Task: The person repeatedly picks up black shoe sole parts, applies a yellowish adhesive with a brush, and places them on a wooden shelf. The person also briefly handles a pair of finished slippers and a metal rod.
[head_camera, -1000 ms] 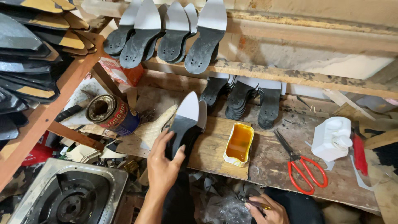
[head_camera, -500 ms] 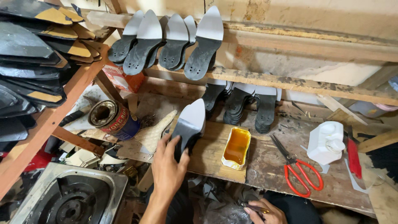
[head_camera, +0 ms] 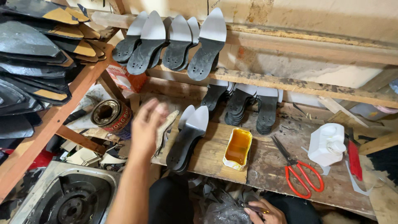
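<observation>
My left hand (head_camera: 147, 124) hovers blurred above the workbench with its fingers apart and nothing in it. Just to its right, a stack of black shoe soles with pale grey pointed tips (head_camera: 188, 137) lies on a wooden board (head_camera: 209, 155). A pale worn sole (head_camera: 166, 128) rests between the hand and the stack. At the bottom edge, my right hand (head_camera: 259, 211) curls around a thin dark object beside a crumpled plastic bag (head_camera: 226, 213); what the object is cannot be made out.
A cut-open tin of amber glue (head_camera: 237, 148) sits on the board. Red-handled scissors (head_camera: 300, 172) and a white jug (head_camera: 327, 144) lie to the right. More soles lean on the shelf (head_camera: 178, 45). A round can (head_camera: 110, 114), a stove (head_camera: 66, 199) and racked insoles (head_camera: 37, 62) are left.
My left hand has let go of the grey-tipped sole, which now lies on the stack, and the hand has lifted and drawn back to the left. The right hand stays low.
</observation>
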`<state>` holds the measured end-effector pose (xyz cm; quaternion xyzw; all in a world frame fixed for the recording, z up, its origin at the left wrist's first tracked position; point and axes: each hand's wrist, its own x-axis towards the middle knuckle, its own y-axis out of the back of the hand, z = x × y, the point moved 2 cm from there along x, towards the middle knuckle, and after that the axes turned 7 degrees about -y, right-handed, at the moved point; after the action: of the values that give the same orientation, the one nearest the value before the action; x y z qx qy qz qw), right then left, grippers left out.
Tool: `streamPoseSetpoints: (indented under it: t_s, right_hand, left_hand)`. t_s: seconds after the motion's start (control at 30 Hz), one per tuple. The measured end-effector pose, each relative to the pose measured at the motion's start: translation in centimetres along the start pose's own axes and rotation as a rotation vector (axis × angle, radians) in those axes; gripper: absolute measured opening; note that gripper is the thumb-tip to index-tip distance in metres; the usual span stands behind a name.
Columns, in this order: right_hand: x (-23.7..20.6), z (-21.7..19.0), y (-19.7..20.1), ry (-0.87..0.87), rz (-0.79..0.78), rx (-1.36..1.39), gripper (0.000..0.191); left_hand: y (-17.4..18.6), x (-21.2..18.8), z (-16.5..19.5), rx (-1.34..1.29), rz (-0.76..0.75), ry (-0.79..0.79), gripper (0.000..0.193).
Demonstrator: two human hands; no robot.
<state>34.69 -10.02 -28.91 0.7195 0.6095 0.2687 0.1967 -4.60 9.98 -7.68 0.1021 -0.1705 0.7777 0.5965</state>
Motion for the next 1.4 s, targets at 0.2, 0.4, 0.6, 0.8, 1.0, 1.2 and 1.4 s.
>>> streamPoseSetpoints:
  t_s: [0.2, 0.4, 0.6, 0.8, 1.0, 1.2, 1.4]
  right_hand:
    - [0.1, -0.2, -0.2, 0.119, 0.041, -0.028, 0.020]
    - [0.2, -0.4, -0.3, 0.062, 0.037, -0.017, 0.020]
    - [0.4, -1.0, -0.5, 0.123, 0.057, -0.046, 0.018]
    - [0.3, -1.7, -0.4, -0.059, 0.007, -0.072, 0.015]
    - [0.5, -2.3, -0.3, 0.011, 0.036, -0.075, 0.016]
    - [0.3, -1.6, -0.5, 0.025, 0.018, -0.100, 0.018]
    - [0.5, -1.2, -0.4, 0.044, 0.021, -0.092, 0.019]
  left_hand:
    - [2.1, 9.5, 0.7, -0.455, 0.076, 0.339, 0.044]
    - [2.0, 10.4, -0.2, -0.333, -0.008, 0.207, 0.021]
    - [1.2, 7.3, -1.0, -0.413, -0.021, 0.084, 0.016]
    - [1.1, 6.2, -1.1, -0.435, -0.052, 0.058, 0.018]
    - [1.2, 7.1, -1.7, -0.429, -0.041, 0.048, 0.018]
    - [1.6, 8.6, -1.7, -0.444, -0.006, 0.078, 0.017]
    - [2.3, 6.5, -1.4, -0.463, 0.036, 0.128, 0.013]
